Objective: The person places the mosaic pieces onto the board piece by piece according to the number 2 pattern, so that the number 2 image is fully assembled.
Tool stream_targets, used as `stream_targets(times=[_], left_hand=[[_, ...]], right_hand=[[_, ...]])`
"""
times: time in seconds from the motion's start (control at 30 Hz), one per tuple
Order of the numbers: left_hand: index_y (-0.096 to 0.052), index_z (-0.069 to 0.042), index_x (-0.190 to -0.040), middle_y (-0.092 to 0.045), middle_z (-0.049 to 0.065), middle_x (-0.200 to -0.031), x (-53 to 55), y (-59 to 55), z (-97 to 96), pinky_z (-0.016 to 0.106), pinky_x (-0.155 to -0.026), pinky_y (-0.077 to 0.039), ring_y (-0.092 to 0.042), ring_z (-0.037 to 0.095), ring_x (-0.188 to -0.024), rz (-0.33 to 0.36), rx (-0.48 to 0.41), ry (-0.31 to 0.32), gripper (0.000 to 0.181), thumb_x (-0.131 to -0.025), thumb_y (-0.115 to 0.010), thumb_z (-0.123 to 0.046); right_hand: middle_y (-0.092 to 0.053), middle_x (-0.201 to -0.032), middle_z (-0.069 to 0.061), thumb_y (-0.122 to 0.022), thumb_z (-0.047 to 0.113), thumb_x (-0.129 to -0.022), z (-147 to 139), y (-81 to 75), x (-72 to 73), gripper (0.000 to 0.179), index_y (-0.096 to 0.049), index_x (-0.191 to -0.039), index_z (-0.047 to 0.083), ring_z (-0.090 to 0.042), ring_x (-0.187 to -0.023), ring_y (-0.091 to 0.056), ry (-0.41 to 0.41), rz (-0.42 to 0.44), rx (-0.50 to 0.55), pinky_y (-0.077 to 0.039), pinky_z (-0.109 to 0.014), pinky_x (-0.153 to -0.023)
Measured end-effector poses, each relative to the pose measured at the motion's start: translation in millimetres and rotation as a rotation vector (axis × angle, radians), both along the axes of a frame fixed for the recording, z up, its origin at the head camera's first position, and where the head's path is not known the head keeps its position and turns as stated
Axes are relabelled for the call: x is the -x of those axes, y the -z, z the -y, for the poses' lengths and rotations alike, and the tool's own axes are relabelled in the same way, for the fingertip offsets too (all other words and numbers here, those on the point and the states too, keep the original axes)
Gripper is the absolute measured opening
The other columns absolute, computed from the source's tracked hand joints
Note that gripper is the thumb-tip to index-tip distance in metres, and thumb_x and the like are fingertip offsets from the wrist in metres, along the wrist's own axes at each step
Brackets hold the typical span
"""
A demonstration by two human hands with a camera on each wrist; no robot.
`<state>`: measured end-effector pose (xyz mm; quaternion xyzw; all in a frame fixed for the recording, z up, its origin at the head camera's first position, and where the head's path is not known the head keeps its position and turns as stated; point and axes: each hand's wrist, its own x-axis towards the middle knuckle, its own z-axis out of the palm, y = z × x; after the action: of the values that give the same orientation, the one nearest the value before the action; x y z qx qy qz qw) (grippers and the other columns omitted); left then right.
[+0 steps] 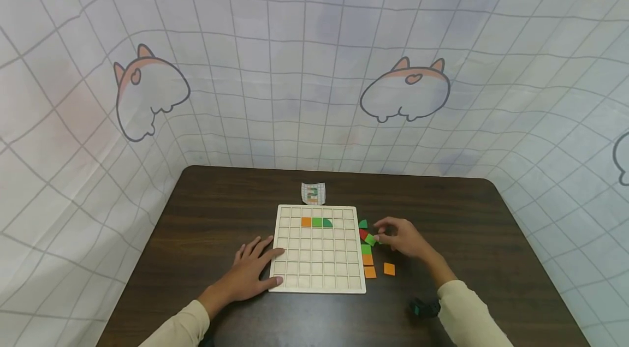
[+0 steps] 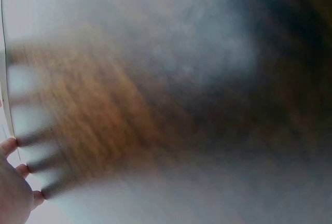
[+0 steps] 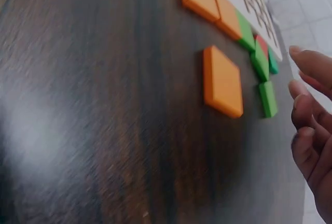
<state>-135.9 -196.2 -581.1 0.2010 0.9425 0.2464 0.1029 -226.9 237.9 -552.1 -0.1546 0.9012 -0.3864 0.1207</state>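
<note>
Dark table (image 1: 196, 210) | gridded backdrop (image 1: 295, 63) | left hand (image 1: 249, 273) spread on board (image 1: 316, 268) | right hand (image 1: 402, 235) relaxed near tiles (image 1: 389, 269)

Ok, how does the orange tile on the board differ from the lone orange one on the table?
The placed tile sits on the board; the loose tile lies on the table. The placed tile sits beside a green tile; the loose tile lies apart from others. Both are orange and square.

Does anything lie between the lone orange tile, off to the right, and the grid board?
Yes: between the lone orange tile and the grid board lies a second orange tile, flat beside the board's right edge, though probably low enough to lift over. The right hand is outside that gap.
</note>
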Motion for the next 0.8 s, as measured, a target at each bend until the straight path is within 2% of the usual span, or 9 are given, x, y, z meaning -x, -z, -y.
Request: stream_targets(times=[0.13,0.27,0.4,0.63,0.8], left_hand=[[-0.043,-0.034,-0.152,-0.021,0.009,-0.167,0.0,-1.0,-0.5,0.075,-0.111,-0.014,-0.016,0.044,-0.152,0.003,-0.009,0.002,0.068,-0.093,-0.06,-0.062],[-0.043,-0.034,-0.153,-0.021,0.009,-0.167,-0.1,-1.5,-0.6,0.075,-0.111,-0.014,-0.015,0.044,-0.152,0.007,-0.008,0.002,0.068,-0.094,-0.06,-0.062],[-0.043,-0.034,-0.152,-0.022,0.009,-0.167,-0.3,-1.0,-0.5,0.075,-0.111,-0.015,-0.016,0.044,-0.152,0.0,-0.002,0.002,0.067,-0.093,-0.059,-0.063],[-0.043,-0.035,-0.152,-0.022,0.008,-0.167,0.0,0.2,0.1,0.075,-0.111,-0.014,-0.016,0.044,-0.152,0.003,0.005,-0.003,0.068,-0.093,-0.059,-0.064],[-0.044,-0.035,-0.152,-0.022,0.008,-0.167,0.8,1.6,-0.5,0.074,-0.112,-0.014,-0.017,0.043,-0.152,0.0,0.006,-0.004,0.068,-0.093,-0.059,-0.065]], right_hand=[[-0.063,-0.118,-0.014,-0.078,0.025,-0.089,-6.6,7.0,0.3,0.044,-0.064,-0.126,0.006,-0.014,-0.058,-0.054,0.033,-0.009,-0.047,-0.05,-0.028,-0.056],[-0.06,-0.125,-0.016,-0.08,0.029,-0.087,-10.7,11.0,0.1,0.05,-0.064,-0.128,0.006,-0.014,-0.063,-0.053,0.054,-0.007,-0.085,-0.048,-0.027,-0.059],[-0.06,-0.124,-0.016,-0.081,0.029,-0.086,-12.8,14.0,-0.9,0.05,-0.064,-0.128,0.006,-0.014,-0.064,-0.053,0.059,-0.001,-0.097,-0.046,-0.027,-0.059],[-0.061,-0.118,-0.013,-0.081,0.028,-0.086,-14.7,21.2,-1.0,0.045,-0.068,-0.125,0.009,-0.015,-0.075,-0.046,0.037,-0.048,-0.124,-0.039,-0.028,-0.066],[-0.06,-0.114,-0.012,-0.08,0.026,-0.088,-16.7,22.8,-1.9,0.045,-0.068,-0.128,0.009,-0.016,-0.078,-0.045,0.013,-0.063,-0.132,-0.038,-0.028,-0.068]])
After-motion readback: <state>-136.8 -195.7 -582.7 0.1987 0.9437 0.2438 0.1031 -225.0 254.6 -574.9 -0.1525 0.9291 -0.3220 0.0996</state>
